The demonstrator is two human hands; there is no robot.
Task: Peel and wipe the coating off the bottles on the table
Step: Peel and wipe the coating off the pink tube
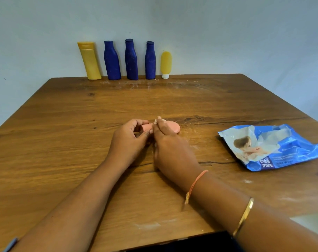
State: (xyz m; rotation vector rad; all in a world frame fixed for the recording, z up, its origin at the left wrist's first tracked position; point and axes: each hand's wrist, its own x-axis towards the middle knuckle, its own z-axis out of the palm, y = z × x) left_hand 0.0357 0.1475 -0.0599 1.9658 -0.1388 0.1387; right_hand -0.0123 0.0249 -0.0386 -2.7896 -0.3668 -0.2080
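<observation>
1. Taking the person's seat as 6 o'clock, the pink bottle (174, 127) lies on its side at the middle of the table (63, 124), where both hands can reach it.
2. The left hand (131, 135) has its grip curled round the bottle's narrow end, probably to stop it rolling.
3. The right hand (170, 142) lies across the body. Its grip is pinched together on a white scrap (156, 121), which could be wipe or peeled coating; I cannot tell.
4. At 12 o'clock, against the wall, a tall yellow bottle (90, 60), three blue bottles (131, 60) and a small yellow tube (166, 62) stand upright, well apart from the work.
5. A wet-wipe packet (271, 148) lies crumpled at 3 o'clock, near the right arm.
6. Pale smears (147, 225) mark the wood near 6 o'clock.
</observation>
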